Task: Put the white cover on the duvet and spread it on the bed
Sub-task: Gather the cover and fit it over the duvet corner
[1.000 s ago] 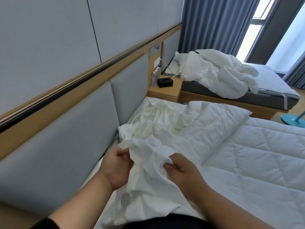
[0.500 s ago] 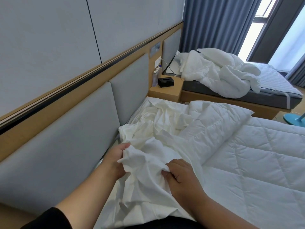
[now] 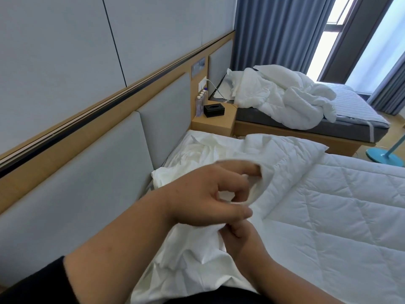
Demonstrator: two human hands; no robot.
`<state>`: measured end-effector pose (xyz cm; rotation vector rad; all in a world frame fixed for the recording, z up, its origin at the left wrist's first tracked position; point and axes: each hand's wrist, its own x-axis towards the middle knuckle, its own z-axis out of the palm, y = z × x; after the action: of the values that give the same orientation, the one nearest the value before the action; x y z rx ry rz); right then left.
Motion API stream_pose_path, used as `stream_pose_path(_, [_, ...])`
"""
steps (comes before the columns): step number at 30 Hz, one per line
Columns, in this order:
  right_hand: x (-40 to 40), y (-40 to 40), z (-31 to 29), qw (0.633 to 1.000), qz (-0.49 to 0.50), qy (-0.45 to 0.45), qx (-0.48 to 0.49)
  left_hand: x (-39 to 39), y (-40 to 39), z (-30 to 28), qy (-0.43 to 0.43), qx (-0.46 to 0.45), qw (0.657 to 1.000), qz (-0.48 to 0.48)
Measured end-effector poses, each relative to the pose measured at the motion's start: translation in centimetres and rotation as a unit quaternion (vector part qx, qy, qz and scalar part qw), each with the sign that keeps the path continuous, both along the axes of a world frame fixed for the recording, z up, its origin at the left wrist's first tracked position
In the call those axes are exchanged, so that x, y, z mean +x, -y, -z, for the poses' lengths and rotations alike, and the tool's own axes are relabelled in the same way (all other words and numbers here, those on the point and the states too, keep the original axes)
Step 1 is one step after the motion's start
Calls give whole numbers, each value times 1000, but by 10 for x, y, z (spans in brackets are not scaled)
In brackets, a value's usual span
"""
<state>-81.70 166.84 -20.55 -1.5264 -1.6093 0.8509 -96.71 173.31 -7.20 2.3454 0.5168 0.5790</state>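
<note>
Head view: my left hand (image 3: 203, 194) is raised over the near left of the bed, fingers curled with a fold of the white cover (image 3: 192, 266) draped round them; my right hand (image 3: 241, 235) sits just below it, pinching the same cloth. The quilted duvet (image 3: 328, 216) lies spread to the right, its far corner folded back. I judge I am hunting for the cover's opening, so I would work along the hem hand over hand, keeping one pinch fixed until a corner turns up.
</note>
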Motion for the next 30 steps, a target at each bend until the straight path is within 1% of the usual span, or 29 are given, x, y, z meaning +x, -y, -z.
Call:
stream_pose_path(1, [1,2,2,1000,-8,6,-10,0,-3,9,-15,-51,998,-30])
stream_pose_path(2, [1,2,5,999,-2,-29,-26,-1,-6,22,-15,-116,990,-83])
stream_pose_path(3, [3,0,9,997,10,-61,-47,-3,-6,35,8,-187,970,-157])
stream_pose_path(4, [5,-1,8,996,21,-72,-58,-5,-5,48,42,-250,938,-238])
stream_pose_path(5, [7,-1,8,996,20,-67,-58,-9,-1,59,69,-293,902,-308])
stream_pose_path(6, [7,-3,7,995,29,-76,-64,-14,4,67,85,-309,880,-350])
stream_pose_path(7, [10,-3,8,993,35,-83,-73,-19,10,75,92,-300,878,-363])
stream_pose_path(9, [10,-6,8,992,52,-89,-74,-28,18,79,77,-249,896,-360])
stream_pose_path(10, [9,-7,8,992,58,-85,-73,-31,19,78,53,-228,902,-362])
stream_pose_path(13, [3,-8,10,994,59,-60,-73,-28,22,67,-10,-212,893,-397])
stream_pose_path(14, [1,-9,9,994,60,-61,-69,-27,24,63,-10,-208,890,-405])
stream_pose_path(16, [-1,-13,5,994,65,-68,-59,-25,35,48,19,-197,896,-397])
stream_pose_path(18, [-2,-20,-1,993,72,-81,-55,-18,49,26,59,-216,915,-336])
stream_pose_path(20, [-5,-27,-4,982,79,-160,-60,-9,62,12,105,-302,921,-222])
stream_pose_path(21, [-6,-29,-3,977,78,-189,-65,-6,66,10,98,-331,925,-156])
stream_pose_path(22, [-7,-31,-2,976,74,-194,-67,-5,66,13,76,-344,931,-98])
stream_pose_path(23, [-6,-32,2,982,72,-162,-70,-6,65,19,63,-336,937,-72])
stream_pose_path(24, [-5,-32,5,987,72,-123,-76,-9,62,27,83,-319,941,-80])
stream_pose_path(25, [-3,-32,8,990,79,-90,-75,-16,55,36,137,-317,930,-123])
stream_pose_path(26, [-1,-32,12,991,94,-69,-68,-26,46,46,213,-328,900,-192])
stream_pose_path(27, [0,-32,15,990,108,-62,-60,-38,36,58,280,-332,863,-260])
stream_pose_path(28, [1,-32,17,989,118,-66,-54,-49,28,70,304,-327,836,-318])
stream_pose_path(29, [2,-31,17,989,123,-67,-54,-57,21,84,270,-314,834,-365])
stream_pose_path(30, [2,-32,18,988,124,-70,-55,-61,17,97,187,-304,849,-390])
